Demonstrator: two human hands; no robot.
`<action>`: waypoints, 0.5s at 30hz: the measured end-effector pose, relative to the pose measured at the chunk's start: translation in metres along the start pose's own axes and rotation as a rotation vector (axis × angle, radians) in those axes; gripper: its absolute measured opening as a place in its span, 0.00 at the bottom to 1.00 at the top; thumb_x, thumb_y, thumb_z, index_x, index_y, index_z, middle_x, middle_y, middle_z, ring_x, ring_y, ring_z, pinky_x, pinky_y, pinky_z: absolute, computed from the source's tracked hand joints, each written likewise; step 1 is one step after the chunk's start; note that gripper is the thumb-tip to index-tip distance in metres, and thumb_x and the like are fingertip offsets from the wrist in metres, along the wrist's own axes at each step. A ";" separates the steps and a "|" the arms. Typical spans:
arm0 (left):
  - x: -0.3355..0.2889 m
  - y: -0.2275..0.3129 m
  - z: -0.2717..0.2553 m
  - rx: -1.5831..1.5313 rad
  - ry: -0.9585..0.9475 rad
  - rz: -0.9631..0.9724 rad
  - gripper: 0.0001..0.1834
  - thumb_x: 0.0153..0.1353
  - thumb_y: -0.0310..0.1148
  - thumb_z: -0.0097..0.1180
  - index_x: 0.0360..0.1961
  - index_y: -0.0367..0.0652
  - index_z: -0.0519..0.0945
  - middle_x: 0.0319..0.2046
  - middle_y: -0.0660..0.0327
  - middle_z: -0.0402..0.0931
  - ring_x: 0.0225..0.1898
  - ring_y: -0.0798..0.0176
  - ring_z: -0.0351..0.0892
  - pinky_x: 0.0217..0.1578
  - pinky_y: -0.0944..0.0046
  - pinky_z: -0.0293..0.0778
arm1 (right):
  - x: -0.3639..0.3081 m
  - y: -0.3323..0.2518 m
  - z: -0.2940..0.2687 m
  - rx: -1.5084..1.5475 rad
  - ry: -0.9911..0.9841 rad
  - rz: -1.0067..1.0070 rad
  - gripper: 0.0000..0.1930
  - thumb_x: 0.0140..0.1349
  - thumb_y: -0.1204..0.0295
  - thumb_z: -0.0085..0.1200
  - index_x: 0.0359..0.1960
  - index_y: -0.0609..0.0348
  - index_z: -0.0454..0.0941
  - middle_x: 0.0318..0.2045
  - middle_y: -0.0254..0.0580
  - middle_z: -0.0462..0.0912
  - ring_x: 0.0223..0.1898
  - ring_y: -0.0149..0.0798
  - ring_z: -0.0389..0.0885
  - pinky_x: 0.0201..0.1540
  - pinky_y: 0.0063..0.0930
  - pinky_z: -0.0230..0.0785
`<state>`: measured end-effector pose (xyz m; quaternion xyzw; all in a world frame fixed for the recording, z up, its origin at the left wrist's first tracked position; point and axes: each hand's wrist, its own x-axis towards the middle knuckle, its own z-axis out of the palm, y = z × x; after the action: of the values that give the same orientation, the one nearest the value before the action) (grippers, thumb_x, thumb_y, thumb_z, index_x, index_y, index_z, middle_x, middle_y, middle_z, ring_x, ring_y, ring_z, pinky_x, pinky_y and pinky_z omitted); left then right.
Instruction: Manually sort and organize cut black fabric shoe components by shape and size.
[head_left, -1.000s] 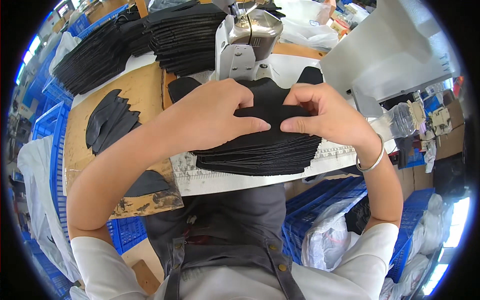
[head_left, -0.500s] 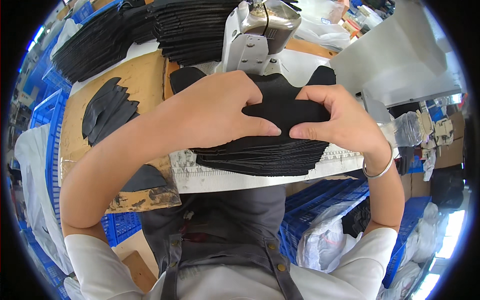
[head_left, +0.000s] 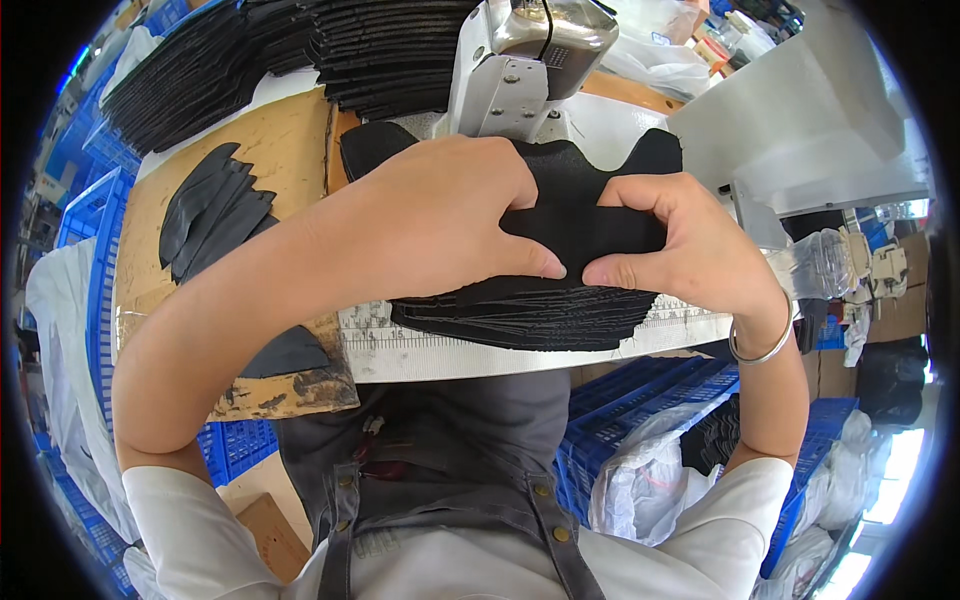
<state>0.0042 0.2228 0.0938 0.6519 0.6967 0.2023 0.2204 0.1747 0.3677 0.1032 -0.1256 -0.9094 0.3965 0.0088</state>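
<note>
A black cut fabric piece (head_left: 575, 235) lies over a stack of similar black pieces (head_left: 520, 318) on the white machine bed. My left hand (head_left: 450, 215) grips its left part, thumb on top and fingers curled at the far side. On the right part, my right hand (head_left: 690, 235) pinches a folded band of the piece between thumb and fingers. The two thumb tips nearly meet in the middle. Directly beyond the piece stands the sewing machine head (head_left: 515, 85); its needle area is hidden from me.
At left, cardboard (head_left: 300, 150) carries dark, curved pieces (head_left: 215, 215). Tall stacks of black pieces (head_left: 390, 50) stand at the back left. A ruler strip (head_left: 375, 335) runs along the bed's near edge. Blue crates (head_left: 625, 400) and a white plastic bag (head_left: 650, 480) sit below right.
My hands hold nearly the same grip on the black piece. They have shifted very slightly to the right, and the view has moved a little.
</note>
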 end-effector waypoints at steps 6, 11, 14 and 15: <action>-0.004 -0.009 0.011 0.076 0.137 0.110 0.27 0.52 0.48 0.64 0.20 0.32 0.70 0.14 0.50 0.61 0.17 0.52 0.61 0.22 0.58 0.61 | 0.008 -0.007 0.003 -0.204 -0.001 -0.054 0.20 0.42 0.66 0.69 0.29 0.70 0.74 0.16 0.54 0.71 0.17 0.44 0.66 0.24 0.30 0.63; -0.005 0.002 -0.023 0.109 -0.170 -0.093 0.21 0.53 0.41 0.65 0.19 0.34 0.72 0.14 0.56 0.67 0.17 0.62 0.68 0.21 0.61 0.63 | 0.014 -0.014 -0.002 -0.283 -0.044 -0.031 0.22 0.41 0.63 0.69 0.25 0.72 0.72 0.15 0.58 0.67 0.17 0.49 0.64 0.23 0.34 0.62; -0.013 -0.003 -0.025 -0.016 -0.165 -0.093 0.18 0.54 0.37 0.64 0.19 0.34 0.72 0.14 0.59 0.69 0.18 0.67 0.69 0.21 0.64 0.64 | 0.015 -0.015 -0.003 -0.273 -0.091 0.018 0.22 0.41 0.64 0.69 0.23 0.73 0.72 0.14 0.57 0.66 0.15 0.48 0.63 0.22 0.34 0.61; -0.014 -0.005 -0.024 -0.012 -0.160 -0.107 0.18 0.54 0.37 0.64 0.19 0.34 0.72 0.14 0.59 0.69 0.18 0.67 0.69 0.21 0.64 0.64 | 0.016 -0.015 -0.002 -0.271 -0.085 0.006 0.22 0.40 0.64 0.69 0.24 0.73 0.73 0.14 0.56 0.67 0.15 0.47 0.63 0.22 0.34 0.61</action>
<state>-0.0128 0.2082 0.1117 0.6266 0.7095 0.1415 0.2897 0.1564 0.3630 0.1144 -0.1116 -0.9538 0.2749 -0.0479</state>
